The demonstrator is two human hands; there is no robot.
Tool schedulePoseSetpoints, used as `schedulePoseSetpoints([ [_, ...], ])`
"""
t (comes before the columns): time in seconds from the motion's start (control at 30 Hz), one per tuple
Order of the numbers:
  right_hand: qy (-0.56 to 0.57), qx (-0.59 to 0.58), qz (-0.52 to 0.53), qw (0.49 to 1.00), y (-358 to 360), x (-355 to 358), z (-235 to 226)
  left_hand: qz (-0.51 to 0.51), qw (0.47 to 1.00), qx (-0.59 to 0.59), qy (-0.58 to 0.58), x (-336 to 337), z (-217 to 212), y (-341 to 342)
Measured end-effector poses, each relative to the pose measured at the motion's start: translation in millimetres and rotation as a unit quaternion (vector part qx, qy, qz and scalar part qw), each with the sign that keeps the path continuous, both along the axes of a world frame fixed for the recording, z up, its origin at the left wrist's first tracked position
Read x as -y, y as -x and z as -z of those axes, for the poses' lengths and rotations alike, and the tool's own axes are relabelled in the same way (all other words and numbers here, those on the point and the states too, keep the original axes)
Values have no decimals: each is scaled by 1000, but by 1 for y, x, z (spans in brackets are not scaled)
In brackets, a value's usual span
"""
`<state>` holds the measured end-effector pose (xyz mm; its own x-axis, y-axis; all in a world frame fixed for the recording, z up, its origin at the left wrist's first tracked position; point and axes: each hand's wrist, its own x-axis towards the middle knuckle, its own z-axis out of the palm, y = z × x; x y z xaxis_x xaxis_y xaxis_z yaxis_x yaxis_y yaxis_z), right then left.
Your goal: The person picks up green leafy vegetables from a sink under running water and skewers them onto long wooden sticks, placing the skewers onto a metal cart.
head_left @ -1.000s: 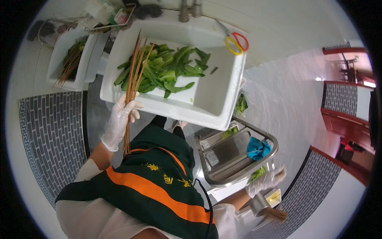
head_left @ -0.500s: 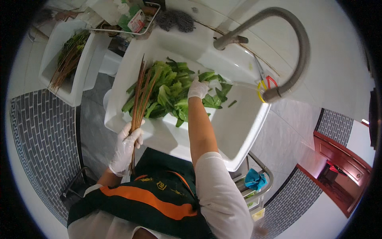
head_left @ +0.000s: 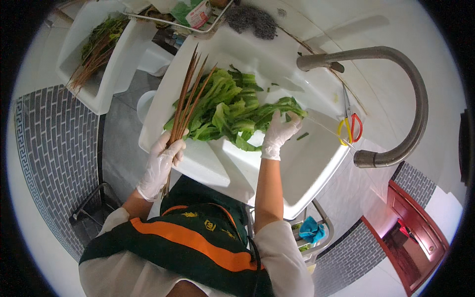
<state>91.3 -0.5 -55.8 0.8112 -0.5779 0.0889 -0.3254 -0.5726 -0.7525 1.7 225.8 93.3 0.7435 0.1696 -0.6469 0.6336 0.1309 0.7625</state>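
My gloved left hand (head_left: pixel 162 157) is closed around a bundle of thin brown stems (head_left: pixel 184 111), held upright over the sink's near left edge. Leafy greens (head_left: pixel 222 111) lie heaped in the white sink (head_left: pixel 316 168). At the right end of the heap, my gloved right hand (head_left: pixel 282 134) has its thumb and fingers curled about some leaves, the fingertips partly hidden among them. A short green piece (head_left: pixel 303 136) lies just right of that hand.
A grey curved faucet (head_left: pixel 420 99) arches over the sink's right side. Scissors with red and yellow handles (head_left: pixel 350 127) rest on the right rim. A dark scouring pad (head_left: pixel 251 21) sits at the back. Another white basin (head_left: pixel 106 94) at left holds stemmed greens (head_left: pixel 101 47).
My right hand has drawn the scattered leaves at the right closer to the heap. The view has shifted. My left hand still grips the stems.
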Motion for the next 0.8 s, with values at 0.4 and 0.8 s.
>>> schedulePoseSetpoints([
  [0.4, 32, -164, -322, 932, 20, -59, 26, -9, 1000, -8, -14, -11, 13, 19],
  [0.8, -447, -60, -224, 864, 15, -46, 8, 18, 996, -58, -62, -2, 10, 29],
])
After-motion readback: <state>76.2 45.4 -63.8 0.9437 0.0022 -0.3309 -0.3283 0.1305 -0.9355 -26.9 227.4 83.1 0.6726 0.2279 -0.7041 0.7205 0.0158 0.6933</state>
